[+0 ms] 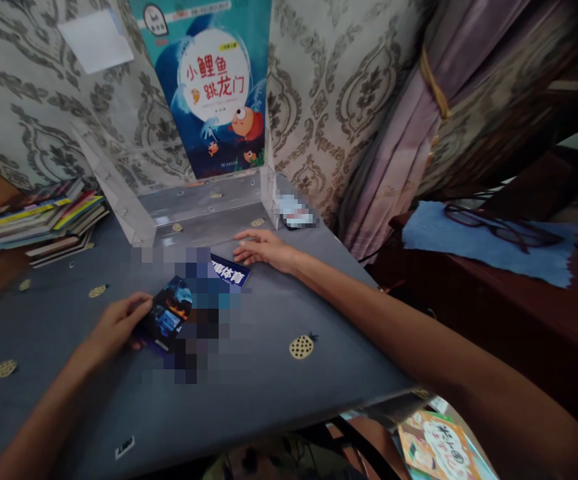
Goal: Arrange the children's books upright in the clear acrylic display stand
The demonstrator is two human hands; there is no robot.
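A dark blue magazine or thin book (171,310) lies tilted on the grey table cover (263,380), its middle blurred out by coarse pixels. My left hand (125,317) grips its left edge, thumb on top and fingers partly beneath. White Chinese lettering (229,272) shows at its upper right corner. Beside that corner is my right hand (266,252), fingers apart and holding nothing. Whether its fingertips touch the cover I cannot tell. Behind both hands stands a clear plastic stand (203,223), with a blue picture book (229,143) upright at its back.
Stacked books (43,223) sit at the left back. A pixelated flat item (296,213) lies right of the stand. On the dark red furniture (519,320) at right are a blue cloth (429,230) and glasses (493,227). Another book (441,443) is below the table edge.
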